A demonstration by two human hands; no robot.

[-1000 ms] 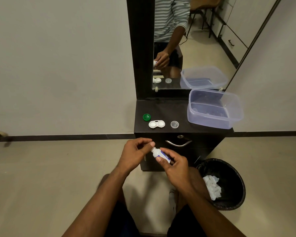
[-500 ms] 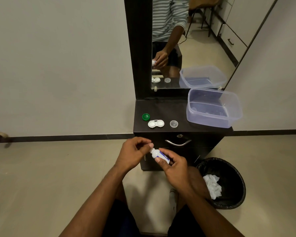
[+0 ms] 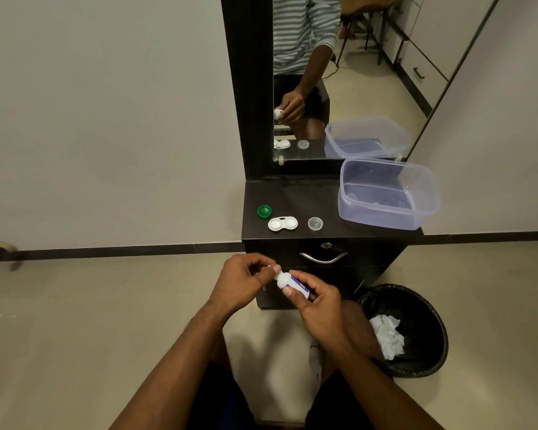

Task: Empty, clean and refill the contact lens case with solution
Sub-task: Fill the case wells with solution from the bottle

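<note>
A small white solution bottle (image 3: 284,279) with a blue label lies tilted in front of the cabinet, its cap end pointing up-left. My right hand (image 3: 316,301) grips the bottle's body. My left hand (image 3: 246,282) pinches the white cap at the bottle's tip. On the dark cabinet top (image 3: 292,197) sits the white contact lens case (image 3: 282,224), both wells uncovered. A green lid (image 3: 264,211) lies to its left and a clear lid (image 3: 315,224) to its right.
A clear plastic tub (image 3: 389,193) stands on the cabinet's right side, below a mirror (image 3: 339,76). A black bin (image 3: 410,330) holding white tissue stands on the floor at the right. The cabinet drawer has a metal handle (image 3: 323,258).
Both hands and the bottle stay almost where they were; the left fingers have shifted slightly on the cap. The view has drifted a little.
</note>
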